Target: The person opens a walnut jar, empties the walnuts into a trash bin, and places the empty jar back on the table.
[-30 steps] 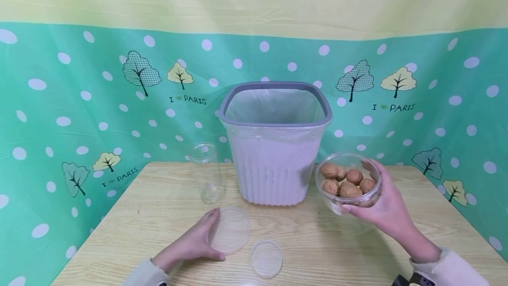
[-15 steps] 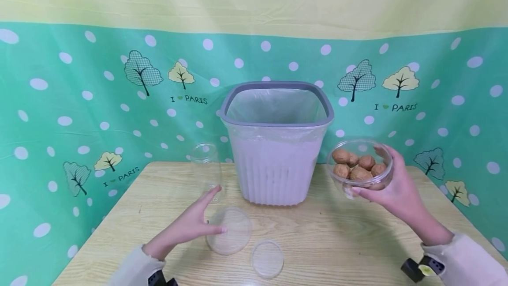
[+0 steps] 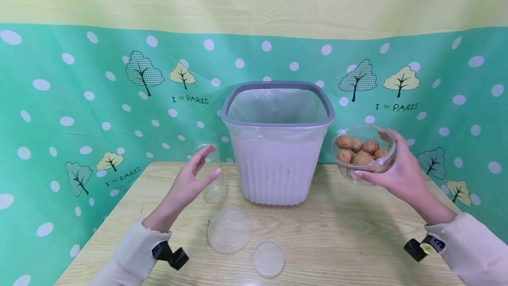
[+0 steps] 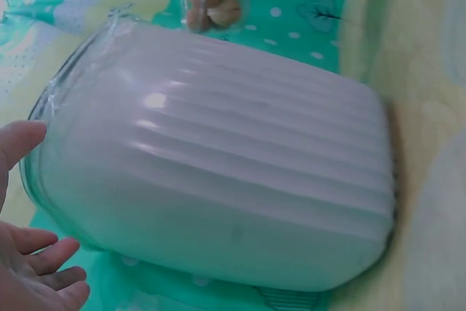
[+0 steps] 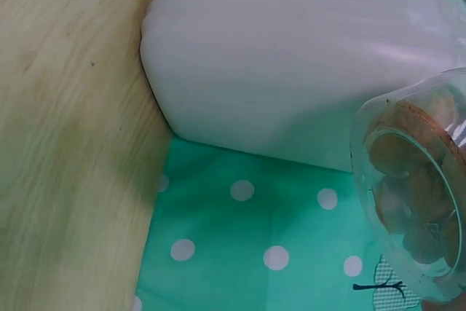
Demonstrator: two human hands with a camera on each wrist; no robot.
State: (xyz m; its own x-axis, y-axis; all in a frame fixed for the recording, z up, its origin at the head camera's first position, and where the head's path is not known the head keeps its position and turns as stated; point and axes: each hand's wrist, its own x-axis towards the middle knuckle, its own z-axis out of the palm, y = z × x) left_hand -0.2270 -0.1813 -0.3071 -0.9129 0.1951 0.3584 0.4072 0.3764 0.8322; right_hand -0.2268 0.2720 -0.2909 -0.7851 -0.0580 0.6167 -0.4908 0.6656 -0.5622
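Observation:
My right hand (image 3: 406, 178) grips a clear round plastic tub (image 3: 346, 171) by its side, raised to the right of the bin. Several walnuts (image 3: 363, 158) fill its bottom; the right wrist view shows them through the tub's base (image 5: 364, 216). My left hand (image 3: 186, 186) is lifted with fingers and thumb spread, in front of a tall clear plastic jar (image 3: 216, 193) and partly hiding it. In the left wrist view nothing lies between the left hand's fingers (image 4: 54, 256). Two clear round lids, one large (image 3: 230, 231) and one small (image 3: 268, 258), lie flat on the table.
A pale bin (image 3: 275, 162) with a grey rim and a clear plastic liner stands between the hands at the table's back. Behind the wooden table (image 3: 317, 250) hangs a green and yellow patterned cloth (image 3: 270, 61).
My left hand has left the large lid and risen up and away toward the tall jar. My right hand has lifted the tub of walnuts higher and slightly right.

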